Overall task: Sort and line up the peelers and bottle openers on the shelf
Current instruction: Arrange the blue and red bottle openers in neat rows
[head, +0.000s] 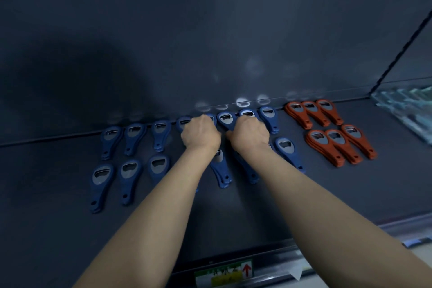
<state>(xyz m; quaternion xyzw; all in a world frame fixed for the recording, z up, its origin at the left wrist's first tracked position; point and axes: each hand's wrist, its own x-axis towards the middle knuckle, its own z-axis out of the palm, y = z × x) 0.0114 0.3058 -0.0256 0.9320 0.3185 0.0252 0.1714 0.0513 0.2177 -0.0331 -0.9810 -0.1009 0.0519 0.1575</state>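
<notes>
Dark shelf [58,182] bearing rows of blue bottle openers [102,177]. Left hand [201,132] and right hand [251,134] curled over back row; fingertips hidden, grip unclear. Probably light, stiff, slick: pinch narrow handles.

Blue bottle openers [102,177] have matt plastic bodies with dull grey metal plates in their heads. Orange-red bottle openers [327,147], at three o'clock, look the same. The dark shelf [350,194] is smooth and matt; its back panel [210,30], at twelve o'clock, is faintly glossy.
</notes>
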